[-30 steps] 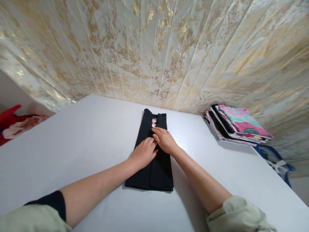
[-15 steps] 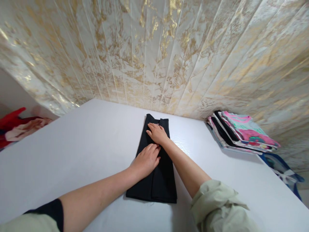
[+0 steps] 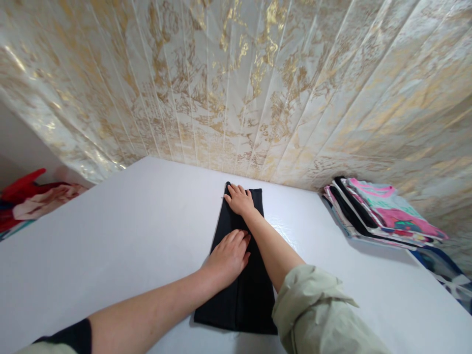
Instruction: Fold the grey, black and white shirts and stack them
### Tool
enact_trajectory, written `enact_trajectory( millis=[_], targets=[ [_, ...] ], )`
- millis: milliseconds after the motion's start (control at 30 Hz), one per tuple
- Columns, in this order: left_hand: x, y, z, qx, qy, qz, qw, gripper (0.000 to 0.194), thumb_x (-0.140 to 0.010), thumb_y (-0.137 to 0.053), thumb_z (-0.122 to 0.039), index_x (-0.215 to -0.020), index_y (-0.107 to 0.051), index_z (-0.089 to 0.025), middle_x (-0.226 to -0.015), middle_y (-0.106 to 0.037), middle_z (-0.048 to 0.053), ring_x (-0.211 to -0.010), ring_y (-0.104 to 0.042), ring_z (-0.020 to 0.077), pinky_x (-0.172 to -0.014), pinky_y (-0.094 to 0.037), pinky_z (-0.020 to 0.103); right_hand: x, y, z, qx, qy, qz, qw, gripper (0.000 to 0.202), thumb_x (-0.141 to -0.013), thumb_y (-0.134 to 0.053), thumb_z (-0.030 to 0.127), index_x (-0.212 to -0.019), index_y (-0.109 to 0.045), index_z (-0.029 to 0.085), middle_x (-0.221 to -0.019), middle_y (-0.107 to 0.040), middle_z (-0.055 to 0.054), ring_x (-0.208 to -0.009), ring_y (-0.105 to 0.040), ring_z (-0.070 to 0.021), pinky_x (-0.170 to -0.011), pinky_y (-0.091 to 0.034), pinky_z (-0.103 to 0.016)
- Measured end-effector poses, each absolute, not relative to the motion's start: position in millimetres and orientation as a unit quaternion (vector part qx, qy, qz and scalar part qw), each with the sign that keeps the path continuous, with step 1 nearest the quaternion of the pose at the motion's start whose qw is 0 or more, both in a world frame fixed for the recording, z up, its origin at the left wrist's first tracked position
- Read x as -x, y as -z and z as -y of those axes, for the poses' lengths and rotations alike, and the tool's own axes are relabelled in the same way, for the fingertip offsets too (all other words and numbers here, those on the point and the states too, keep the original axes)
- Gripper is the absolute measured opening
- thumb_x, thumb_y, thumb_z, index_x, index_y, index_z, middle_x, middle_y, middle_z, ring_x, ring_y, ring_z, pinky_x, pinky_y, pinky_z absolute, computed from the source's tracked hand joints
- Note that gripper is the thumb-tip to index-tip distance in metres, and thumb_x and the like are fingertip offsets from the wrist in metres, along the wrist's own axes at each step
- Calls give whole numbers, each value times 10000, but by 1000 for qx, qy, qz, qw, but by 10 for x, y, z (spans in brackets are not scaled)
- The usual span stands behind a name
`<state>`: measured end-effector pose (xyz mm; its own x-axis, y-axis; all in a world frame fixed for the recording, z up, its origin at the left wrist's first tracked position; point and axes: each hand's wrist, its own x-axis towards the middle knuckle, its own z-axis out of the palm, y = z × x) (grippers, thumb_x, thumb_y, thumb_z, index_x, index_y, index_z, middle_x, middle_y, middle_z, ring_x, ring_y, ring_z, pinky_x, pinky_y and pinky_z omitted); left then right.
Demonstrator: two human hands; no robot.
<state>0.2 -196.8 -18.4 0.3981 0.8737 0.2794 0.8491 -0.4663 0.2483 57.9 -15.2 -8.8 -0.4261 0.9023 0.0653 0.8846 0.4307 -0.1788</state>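
A folded black garment [image 3: 255, 290] lies lengthwise on the white table, with a seam or fold line running down its middle. My right hand [image 3: 239, 200] rests on its far end, palm down with fingers spread near the top left corner. Closer to me, my left hand [image 3: 227, 256] lies on the middle of the cloth, its fingers lightly bent and stretched toward the centre line. Both hands press on the fabric without gripping it. My right forearm and sleeve cover part of the garment's right edge.
At the right edge of the white table [image 3: 162, 211] sits a stack of folded clothes [image 3: 400, 216], a pink and grey shirt on top. A blue and white cloth [image 3: 442, 270] hangs beside it. Red and pink clothes [image 3: 44, 199] lie beyond the left edge. A gold-patterned curtain [image 3: 236, 88] stands behind.
My right hand has slid to the garment's far left corner, covering it. My left hand stays on the middle of the cloth. The whole view has shifted slightly.
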Motion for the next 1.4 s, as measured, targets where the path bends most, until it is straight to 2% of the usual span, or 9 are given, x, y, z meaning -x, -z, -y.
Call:
enact_trajectory(
  millis=[167, 267, 367, 600, 800, 967, 1067, 1167, 1400],
  targets=[
    [2, 190, 1975, -833, -187, -519, 36, 402, -881, -543, -192, -1276, -521, -118, -1319, -565, 132, -1264, -491, 270, -1064, -437, 422, -701, 7, 138, 534, -20, 837, 120, 512, -992, -318, 428, -1461, -372, 231, -1542, -349, -51, -1430, -245, -219, -1153, -175, -479],
    [3, 197, 1979, -833, -184, -520, 35, 416, -888, -538, -198, -1297, -510, -124, -1351, -547, 130, -1275, -483, 269, -1076, -425, 423, -978, -58, 127, 576, 16, 801, 165, 460, -988, -316, 301, -1419, -427, 186, -1484, -434, -90, -1372, -347, -210, -1133, -229, -423],
    [3, 206, 1979, -834, -191, -516, 33, 409, -893, -532, -199, -1297, -511, -139, -1356, -546, 127, -1278, -482, 265, -1077, -420, 425, -1282, -45, 135, 610, 1, 779, 149, 443, -964, -330, 234, -1378, -477, 181, -1434, -490, -97, -1313, -424, -217, -1096, -295, -407],
    [15, 235, 1974, -837, -201, -509, 23, 398, -904, -505, -206, -1297, -505, -141, -1343, -556, 127, -1267, -492, 257, -1069, -425, 421, -1455, 172, 178, 613, -49, 783, 94, 488, -991, -300, 383, -1467, -351, 292, -1561, -308, -15, -1420, -258, -197, -1139, -221, -469],
    [24, 247, 1970, -837, -209, -505, 17, 388, -919, -469, -218, -1303, -499, -165, -1344, -558, 123, -1275, -489, 247, -1071, -422, 426, -1417, 171, 143, 624, -54, 775, 83, 519, -990, -283, 473, -1479, -330, 306, -1572, -281, -5, -1431, -232, -229, -1141, -192, -490],
    [15, 230, 1973, -836, -202, -509, 23, 398, -906, -491, -212, -1300, -504, -155, -1349, -556, 124, -1272, -491, 255, -1068, -428, 425, -1418, 174, 233, 620, 4, 770, 151, 537, -990, -306, 416, -1485, -325, 208, -1560, -301, -73, -1390, -307, -231, -1114, -250, -416],
    [13, 215, 1979, -837, -199, -509, 24, 396, -904, -499, -211, -1296, -508, -157, -1351, -555, 120, -1271, -492, 257, -1074, -423, 427, -1426, 168, 293, 593, 39, 782, 189, 465, -985, -318, 318, -1408, -440, 167, -1467, -440, -111, -1310, -408, -223, -1084, -283, -360],
    [15, 197, 1982, -836, -195, -512, 31, 402, -899, -511, -209, -1296, -508, -140, -1347, -555, 128, -1273, -488, 260, -1080, -417, 426, -1431, 168, 310, 578, 16, 800, 160, 417, -975, -321, 266, -1327, -530, 186, -1388, -527, -93, -1240, -478, -210, -1062, -309, -340],
    [19, 219, 1968, -837, -200, -509, 24, 399, -894, -523, -200, -1289, -515, -140, -1339, -560, 123, -1268, -494, 258, -1079, -419, 421, -1432, 229, 226, 610, -17, 783, 120, 495, -993, -297, 343, -1461, -367, 199, -1542, -346, -61, -1403, -296, -190, -1130, -232, -424]
  ],
)
